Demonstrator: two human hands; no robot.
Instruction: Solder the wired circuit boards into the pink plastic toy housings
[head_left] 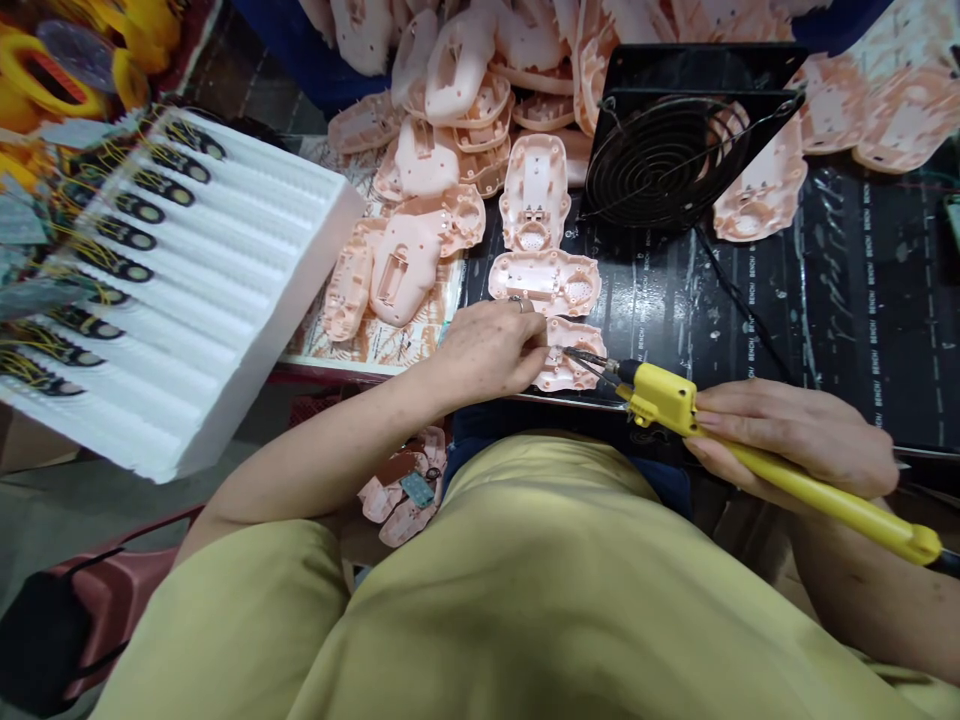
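Note:
My right hand (795, 430) is wrapped around a yellow soldering iron (664, 398) with a solder-feed attachment near its front. The metal tip points left, over a pale pink plastic shell (571, 372) at the bench's front edge. My left hand (499, 345), a ring on one finger, lies closed over the left end of that same shell. Its fingertips are partly hidden, and any small part under them cannot be made out. Just beyond, a second pink shell (544, 280) lies sideways, and a third shell (535, 190) stands lengthwise behind it, insides facing up.
A black fan (660, 150) with a wire guard stands at the back, its cable (739, 300) crossing the black bench mat (825, 330). Pink shells (457, 70) are heaped behind. At left, a white foam block (247, 270) carries several wired black parts (139, 205).

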